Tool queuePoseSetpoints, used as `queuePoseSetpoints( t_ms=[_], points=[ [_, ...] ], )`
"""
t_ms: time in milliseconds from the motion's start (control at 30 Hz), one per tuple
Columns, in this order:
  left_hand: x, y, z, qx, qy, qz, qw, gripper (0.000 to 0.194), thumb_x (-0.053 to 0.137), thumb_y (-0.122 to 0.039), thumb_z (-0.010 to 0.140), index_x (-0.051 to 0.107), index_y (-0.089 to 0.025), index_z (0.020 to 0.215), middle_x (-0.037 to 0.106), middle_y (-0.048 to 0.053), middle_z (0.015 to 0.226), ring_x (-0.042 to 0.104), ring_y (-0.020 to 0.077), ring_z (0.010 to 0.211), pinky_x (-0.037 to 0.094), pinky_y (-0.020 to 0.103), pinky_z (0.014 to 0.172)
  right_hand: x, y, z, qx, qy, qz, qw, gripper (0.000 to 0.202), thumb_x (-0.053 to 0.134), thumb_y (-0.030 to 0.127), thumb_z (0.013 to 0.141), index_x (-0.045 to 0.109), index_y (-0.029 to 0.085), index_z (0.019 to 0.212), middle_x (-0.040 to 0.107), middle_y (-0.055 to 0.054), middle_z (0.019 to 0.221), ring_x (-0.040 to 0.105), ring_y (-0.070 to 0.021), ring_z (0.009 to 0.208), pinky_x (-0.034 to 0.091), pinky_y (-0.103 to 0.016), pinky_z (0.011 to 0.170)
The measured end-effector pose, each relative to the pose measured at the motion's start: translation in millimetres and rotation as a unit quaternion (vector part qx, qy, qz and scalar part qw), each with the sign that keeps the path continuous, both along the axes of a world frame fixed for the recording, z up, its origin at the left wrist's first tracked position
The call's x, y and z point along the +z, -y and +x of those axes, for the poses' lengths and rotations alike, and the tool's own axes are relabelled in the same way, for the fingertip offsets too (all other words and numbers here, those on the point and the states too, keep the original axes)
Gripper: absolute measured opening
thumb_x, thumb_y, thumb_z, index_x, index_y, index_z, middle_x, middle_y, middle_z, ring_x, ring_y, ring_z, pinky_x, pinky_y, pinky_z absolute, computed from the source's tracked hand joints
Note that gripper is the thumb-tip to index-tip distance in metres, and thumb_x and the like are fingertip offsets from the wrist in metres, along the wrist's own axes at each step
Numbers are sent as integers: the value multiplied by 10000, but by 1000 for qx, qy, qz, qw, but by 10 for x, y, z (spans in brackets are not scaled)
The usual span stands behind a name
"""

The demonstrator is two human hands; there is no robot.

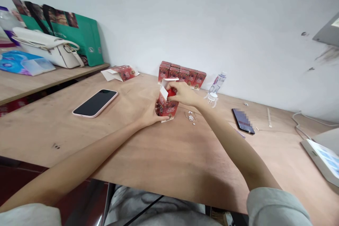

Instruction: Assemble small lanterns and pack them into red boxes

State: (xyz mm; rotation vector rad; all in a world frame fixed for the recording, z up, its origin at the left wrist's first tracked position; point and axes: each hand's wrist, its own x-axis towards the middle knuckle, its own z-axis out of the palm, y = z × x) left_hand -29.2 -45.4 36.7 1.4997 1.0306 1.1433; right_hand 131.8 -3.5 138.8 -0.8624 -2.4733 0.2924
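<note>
A small red printed box stands upright on the wooden table with its white-lined top flaps raised. My left hand is wrapped round the lower left of the box and steadies it. At the box's open top, my right hand pinches a red object, partly inside the mouth. Fingers and flaps hide most of that object, so its kind does not show. Just behind stand several closed red boxes in rows against the wall.
Flattened red cartons and a pink-cased phone lie to the left. Rightward are a clear bottle, small white bits, a dark phone and a white device. A white handbag rests on the side table.
</note>
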Motion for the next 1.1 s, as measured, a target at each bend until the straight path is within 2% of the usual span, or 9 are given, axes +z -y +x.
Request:
queuePoseSetpoints(
  t_ms=[267,400,467,567,700,833,900,1000,1100],
  points=[
    [-43,-12,-8,-20,-17,9,1000,779,795,-252,561,350,-185,1197,538,132,1200,568,293,1095,509,467,907,-75,68,54,14,97,93,991,172,382,206,839,548,162,850,590,-65,845,512,-169,734,366,-287,691],
    [-61,-1,-8,-29,-49,97,994,859,757,-269,608,262,-215,1307,432,119,1342,558,288,1101,515,423,899,-140,151,106,22,108,131,985,323,266,220,907,547,177,753,577,-80,764,522,-191,727,386,-325,719],
    [-78,10,-16,-39,-61,143,987,938,753,-269,614,186,-251,1361,405,117,1368,564,278,1092,513,433,900,-181,179,149,23,44,149,988,270,324,250,897,563,191,787,598,-85,814,544,-216,828,397,-362,788],
    [-115,28,-35,-66,-84,166,980,938,740,-287,639,176,-263,1389,443,119,1332,572,271,1079,498,455,917,-277,172,212,-35,-176,164,970,219,375,317,884,555,222,966,589,-92,1023,520,-231,1026,378,-415,921],
    [-148,45,-45,-73,-91,162,980,923,741,-301,641,205,-271,1392,477,110,1294,582,272,1061,504,451,903,-462,63,273,-97,-386,32,917,318,411,395,841,446,242,1118,527,-90,1174,534,-204,1045,431,-390,911],
    [-146,40,-43,-67,-76,155,983,994,765,-287,600,171,-295,1397,440,101,1326,570,283,1079,524,432,870,-578,15,286,-11,-358,-210,910,462,484,486,761,410,250,1151,580,-70,1144,599,-209,977,494,-375,806],
    [-140,32,-42,-65,-61,150,985,1002,778,-280,577,186,-309,1385,429,93,1343,572,279,1080,523,430,872,-575,53,266,22,-325,-283,902,501,511,511,744,413,257,1164,615,-57,1104,613,-216,971,503,-371,787],
    [-135,22,-40,-56,-43,140,988,992,800,-276,540,243,-319,1360,450,90,1339,570,274,1089,503,449,904,-530,130,215,36,-314,-299,901,569,568,515,714,407,276,1205,621,-52,1127,607,-224,1000,504,-379,803],
    [-132,20,-38,-62,-45,138,988,992,798,-276,550,238,-325,1367,445,102,1345,573,272,1082,492,470,916,-496,177,191,39,-328,-254,909,548,593,483,704,442,289,1194,582,-43,1216,584,-223,1053,483,-395,871]
  ],
)
